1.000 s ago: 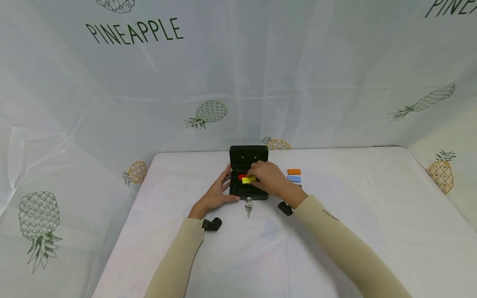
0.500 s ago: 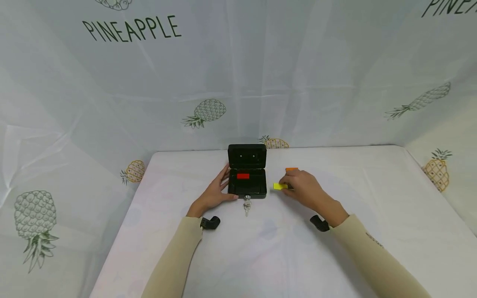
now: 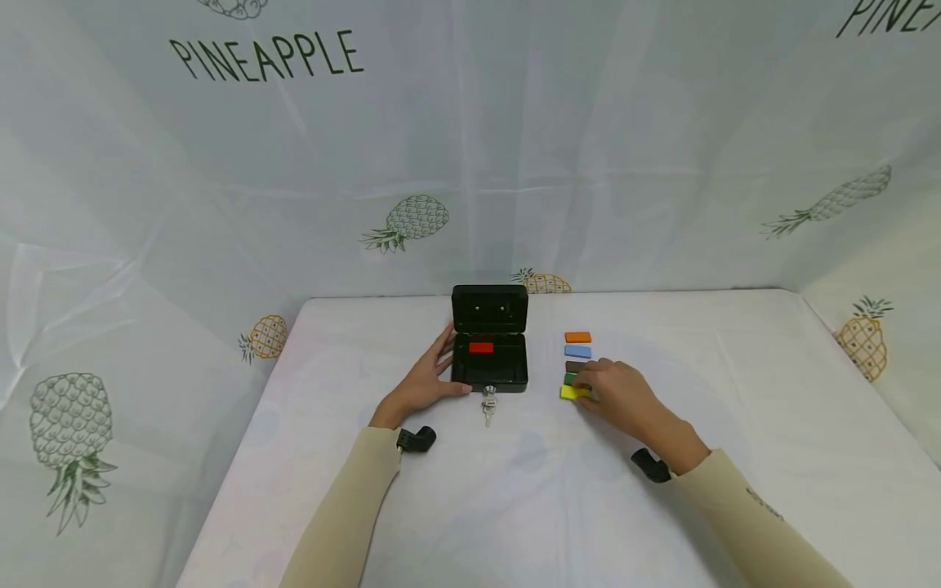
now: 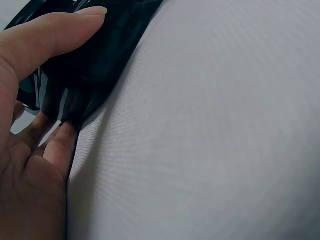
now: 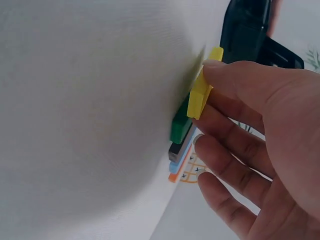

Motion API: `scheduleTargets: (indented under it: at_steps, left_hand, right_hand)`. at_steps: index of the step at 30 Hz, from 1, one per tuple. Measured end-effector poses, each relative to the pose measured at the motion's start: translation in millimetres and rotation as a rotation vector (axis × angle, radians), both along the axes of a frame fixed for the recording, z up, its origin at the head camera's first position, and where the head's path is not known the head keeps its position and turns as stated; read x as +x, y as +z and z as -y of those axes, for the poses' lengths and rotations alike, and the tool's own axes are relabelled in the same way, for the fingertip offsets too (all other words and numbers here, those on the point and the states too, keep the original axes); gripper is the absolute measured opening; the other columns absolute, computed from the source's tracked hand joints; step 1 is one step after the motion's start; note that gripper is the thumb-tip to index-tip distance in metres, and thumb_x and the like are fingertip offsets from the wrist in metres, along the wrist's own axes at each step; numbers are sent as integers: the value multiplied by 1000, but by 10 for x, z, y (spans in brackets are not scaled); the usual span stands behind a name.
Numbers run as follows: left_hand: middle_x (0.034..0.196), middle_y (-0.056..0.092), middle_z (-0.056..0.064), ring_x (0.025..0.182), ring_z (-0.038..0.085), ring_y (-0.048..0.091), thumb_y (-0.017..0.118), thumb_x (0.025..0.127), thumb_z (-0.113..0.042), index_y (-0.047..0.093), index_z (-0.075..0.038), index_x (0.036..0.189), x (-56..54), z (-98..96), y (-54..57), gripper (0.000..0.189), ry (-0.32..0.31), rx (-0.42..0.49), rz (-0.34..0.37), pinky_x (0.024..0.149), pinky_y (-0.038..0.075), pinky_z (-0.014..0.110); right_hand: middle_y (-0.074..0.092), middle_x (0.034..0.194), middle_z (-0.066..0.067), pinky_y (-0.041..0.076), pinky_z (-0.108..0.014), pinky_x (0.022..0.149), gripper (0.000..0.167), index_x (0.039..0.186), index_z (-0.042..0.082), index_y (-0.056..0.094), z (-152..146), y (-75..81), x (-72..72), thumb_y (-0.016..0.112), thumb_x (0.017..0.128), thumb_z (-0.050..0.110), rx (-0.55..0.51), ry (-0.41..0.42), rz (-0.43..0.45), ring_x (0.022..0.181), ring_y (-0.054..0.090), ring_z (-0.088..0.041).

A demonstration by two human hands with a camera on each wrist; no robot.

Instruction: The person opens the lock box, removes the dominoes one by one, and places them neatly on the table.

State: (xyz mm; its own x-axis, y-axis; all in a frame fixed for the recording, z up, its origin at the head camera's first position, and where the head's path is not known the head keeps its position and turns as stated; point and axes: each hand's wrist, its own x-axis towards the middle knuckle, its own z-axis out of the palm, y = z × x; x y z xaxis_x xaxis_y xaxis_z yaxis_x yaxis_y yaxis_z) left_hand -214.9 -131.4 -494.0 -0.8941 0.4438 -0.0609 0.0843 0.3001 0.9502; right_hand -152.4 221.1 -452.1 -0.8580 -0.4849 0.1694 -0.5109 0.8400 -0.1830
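My right hand (image 3: 617,395) pinches a yellow rectangular block (image 5: 202,90) between thumb and fingers. The block is tilted in the right wrist view, close by a green block (image 5: 181,122). Beyond the green one, a row on the table holds a dark grey block (image 3: 575,367), a blue block (image 3: 577,351) and an orange block (image 3: 577,336). A black cash box (image 3: 501,377) stands with its lid up and a red block (image 3: 481,347) inside. My left hand (image 3: 421,388) rests against the box's left side, fingers along it, thumb at the front edge.
Keys (image 3: 488,407) hang from the lock at the box's front. The raised lid (image 3: 489,309) stands at the back. White cloth (image 3: 485,506) covers the table, and a pineapple-printed curtain (image 3: 485,147) hangs behind it.
My right hand has carried the yellow block out of the cash box, rightward and then toward me, to the near end of the block row. The left hand has stayed at the box.
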Motion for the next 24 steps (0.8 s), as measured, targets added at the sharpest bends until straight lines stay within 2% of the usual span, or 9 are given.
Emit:
scheduleTargets:
  at_steps: [5,10,15,19,24]
  left_hand:
    - [176,18,12,160,33,25,87,86,0,8,-25,172,-3,-2,-12,120,2,5,-1,129,31,44]
    - [175,19,12,160,33,26,87,86,0,7,-24,172,0,-3,-13,120,6,4,-5,129,32,44]
    - [175,19,13,160,34,26,87,86,0,6,-23,172,5,-8,3,121,6,7,0,129,32,43]
    - [175,18,13,160,34,26,86,86,1,5,-23,172,7,-11,15,120,0,12,8,129,32,41]
    - [174,20,14,160,34,26,87,86,0,6,-22,172,4,-5,13,120,-1,17,8,129,32,42]
  right_hand:
    - [76,97,-4,64,-45,82,19,94,7,82,11,-6,-4,93,80,9,3,6,-24,92,71,-26]
    - [72,90,-3,63,-44,78,19,92,6,81,129,51,-81,94,79,9,-35,36,-98,86,68,-24]
    - [73,98,-5,64,-43,82,24,100,5,81,369,169,-196,93,80,10,-76,71,-153,92,71,-26]
    - [73,104,-6,64,-44,88,26,106,6,79,598,250,-315,91,84,13,-77,99,-147,99,70,-27]
    - [73,111,-7,61,-45,98,28,114,7,78,889,254,-506,88,90,19,-25,122,-92,104,69,-26]
